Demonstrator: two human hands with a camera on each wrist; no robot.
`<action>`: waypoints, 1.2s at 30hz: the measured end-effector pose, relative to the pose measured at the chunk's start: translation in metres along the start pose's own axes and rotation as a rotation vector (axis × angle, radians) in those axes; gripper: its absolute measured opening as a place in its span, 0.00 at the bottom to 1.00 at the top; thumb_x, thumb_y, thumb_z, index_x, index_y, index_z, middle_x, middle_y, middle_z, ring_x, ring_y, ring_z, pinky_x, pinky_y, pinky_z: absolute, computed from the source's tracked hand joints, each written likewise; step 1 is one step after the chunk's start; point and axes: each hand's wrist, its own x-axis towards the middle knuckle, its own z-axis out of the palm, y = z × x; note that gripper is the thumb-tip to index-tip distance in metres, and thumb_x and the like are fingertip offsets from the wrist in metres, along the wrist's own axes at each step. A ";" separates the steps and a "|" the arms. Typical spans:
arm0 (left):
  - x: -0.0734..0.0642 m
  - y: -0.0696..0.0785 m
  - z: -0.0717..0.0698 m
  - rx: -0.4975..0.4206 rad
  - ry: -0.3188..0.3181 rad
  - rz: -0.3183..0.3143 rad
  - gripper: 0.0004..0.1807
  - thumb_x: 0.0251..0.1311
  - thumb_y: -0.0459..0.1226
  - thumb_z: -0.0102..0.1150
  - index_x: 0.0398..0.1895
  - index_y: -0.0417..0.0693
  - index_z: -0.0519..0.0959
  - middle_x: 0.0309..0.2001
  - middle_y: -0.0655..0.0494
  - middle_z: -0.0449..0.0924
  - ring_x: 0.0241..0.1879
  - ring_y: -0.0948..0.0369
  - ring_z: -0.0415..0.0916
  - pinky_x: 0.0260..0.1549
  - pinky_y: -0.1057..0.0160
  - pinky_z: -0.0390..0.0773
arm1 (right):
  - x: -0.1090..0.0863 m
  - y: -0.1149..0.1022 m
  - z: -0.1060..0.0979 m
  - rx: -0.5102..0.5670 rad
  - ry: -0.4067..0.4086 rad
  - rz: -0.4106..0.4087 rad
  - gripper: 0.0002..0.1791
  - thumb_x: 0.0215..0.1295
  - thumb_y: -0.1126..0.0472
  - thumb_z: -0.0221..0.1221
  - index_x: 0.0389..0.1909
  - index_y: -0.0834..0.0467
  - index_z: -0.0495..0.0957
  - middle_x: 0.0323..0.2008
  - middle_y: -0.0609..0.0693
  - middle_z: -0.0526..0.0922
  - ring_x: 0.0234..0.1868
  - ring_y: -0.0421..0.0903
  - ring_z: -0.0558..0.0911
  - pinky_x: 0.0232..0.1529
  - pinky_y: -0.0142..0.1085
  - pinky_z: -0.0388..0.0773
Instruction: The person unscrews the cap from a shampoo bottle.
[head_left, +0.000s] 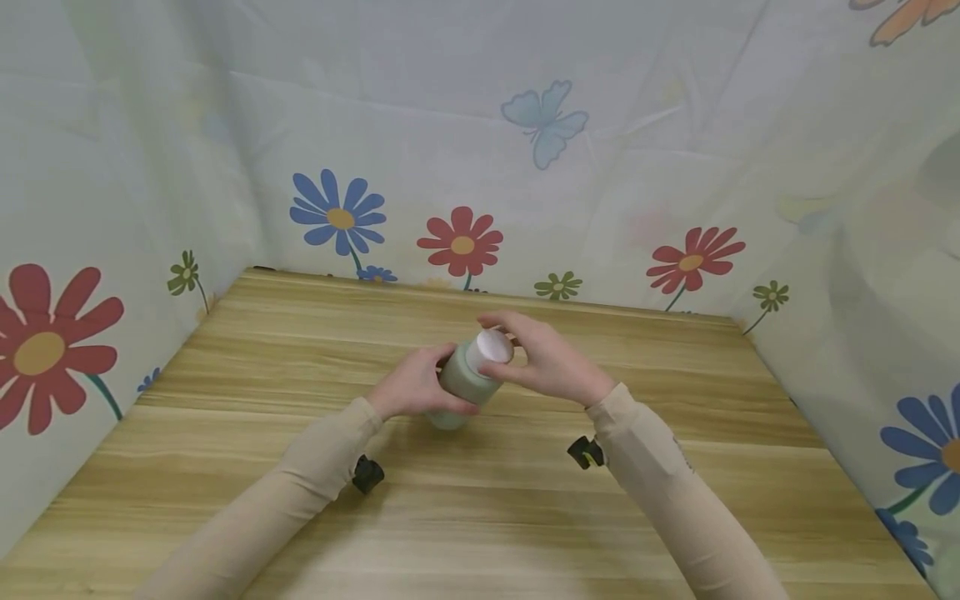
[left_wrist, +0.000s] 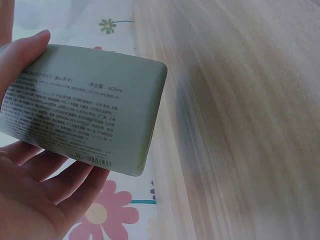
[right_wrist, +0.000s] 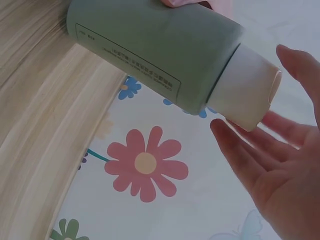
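A pale green bottle [head_left: 467,377] with a white cap [head_left: 495,347] is held tilted above the wooden table. My left hand [head_left: 414,385] grips its body, thumb on one side and fingers on the other. In the left wrist view, small print, a barcode and "400ml" show on the bottle [left_wrist: 90,107]. Around the cap is my right hand [head_left: 551,362], its thumb and fingers spread. The right wrist view shows a gap between one digit and the cap [right_wrist: 245,87]; the other fingers are beside or behind it, and whether they touch I cannot tell.
The wooden table [head_left: 480,533] spreads out beneath both arms. A white cloth [head_left: 420,125] printed with flowers and butterflies hangs behind it and along both sides. Small black devices [head_left: 367,474] sit at both wrists.
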 end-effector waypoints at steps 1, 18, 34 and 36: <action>0.000 0.000 0.000 0.001 0.004 -0.003 0.40 0.39 0.47 0.78 0.59 0.50 0.72 0.54 0.54 0.79 0.52 0.56 0.77 0.54 0.50 0.77 | 0.000 0.000 0.000 0.014 0.009 0.017 0.32 0.60 0.57 0.66 0.63 0.62 0.68 0.59 0.54 0.77 0.54 0.48 0.79 0.56 0.43 0.78; 0.002 -0.001 0.000 0.035 0.027 -0.003 0.41 0.38 0.48 0.79 0.59 0.50 0.73 0.53 0.53 0.80 0.52 0.56 0.78 0.53 0.52 0.77 | -0.004 0.005 0.003 -0.005 0.077 0.069 0.26 0.57 0.54 0.68 0.55 0.59 0.76 0.46 0.51 0.83 0.46 0.46 0.80 0.47 0.43 0.81; 0.000 -0.004 -0.003 0.010 -0.004 0.026 0.40 0.39 0.46 0.79 0.59 0.50 0.72 0.54 0.53 0.79 0.53 0.55 0.77 0.54 0.50 0.77 | -0.005 0.011 -0.003 0.006 -0.011 -0.108 0.29 0.58 0.63 0.66 0.61 0.62 0.71 0.56 0.55 0.79 0.54 0.48 0.79 0.57 0.45 0.78; 0.000 -0.004 -0.003 0.008 -0.007 0.025 0.40 0.39 0.46 0.79 0.59 0.50 0.72 0.54 0.53 0.79 0.53 0.55 0.77 0.54 0.50 0.77 | -0.005 0.012 -0.004 0.008 -0.023 -0.117 0.29 0.59 0.63 0.66 0.61 0.62 0.71 0.57 0.55 0.78 0.56 0.49 0.79 0.58 0.45 0.78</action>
